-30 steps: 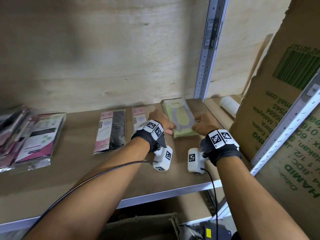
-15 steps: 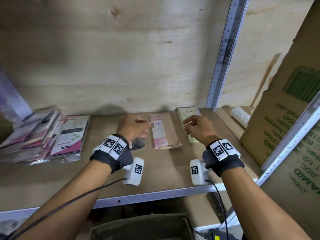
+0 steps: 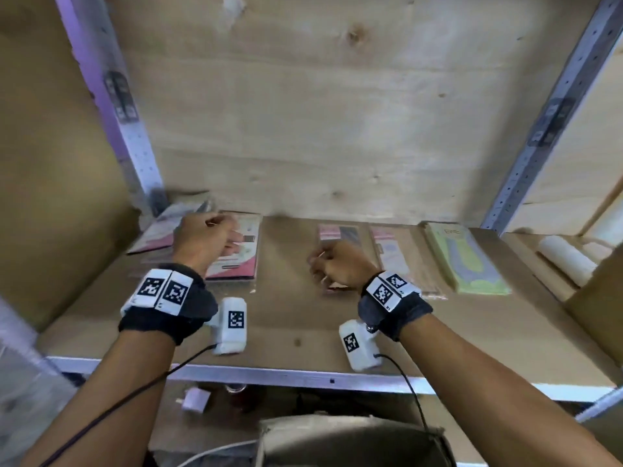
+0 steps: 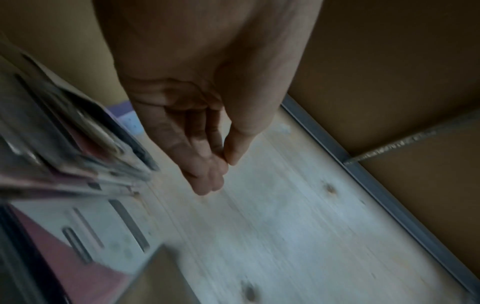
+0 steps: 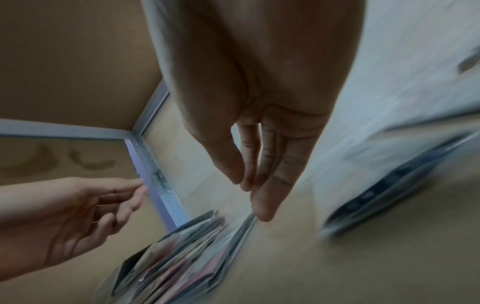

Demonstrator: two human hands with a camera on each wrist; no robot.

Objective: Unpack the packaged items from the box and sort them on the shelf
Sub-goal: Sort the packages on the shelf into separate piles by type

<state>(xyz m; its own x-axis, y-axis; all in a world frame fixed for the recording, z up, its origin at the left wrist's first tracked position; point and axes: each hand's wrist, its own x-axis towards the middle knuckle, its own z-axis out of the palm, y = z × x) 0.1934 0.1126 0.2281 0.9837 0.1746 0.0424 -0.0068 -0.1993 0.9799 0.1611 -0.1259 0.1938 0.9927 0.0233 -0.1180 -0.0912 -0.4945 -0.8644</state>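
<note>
Pkgs all on shelf (image 3: 303,328): messy pink stack (image 3: 236,261) at far left by the upright, pink/black pkt (image 3: 340,232), pink/tan pkt (image 3: 394,251), green stack (image 3: 468,261) to the right. My left hand (image 3: 202,241) hovers over the messy stack, fingers loosely curled, grip empty. Right hand (image 3: 337,264) over the pink/black pkt, fingers relaxed, also empty. Step imo: tidying/sorting the left pile. Next needs both hands down on that stack, square the edges. Box under shelf: contents not visible, can't tell what's left

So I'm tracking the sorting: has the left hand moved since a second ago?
Yes. The left hand has gone left along the shelf, from the green packet stack to the pink packets by the left upright.
</note>
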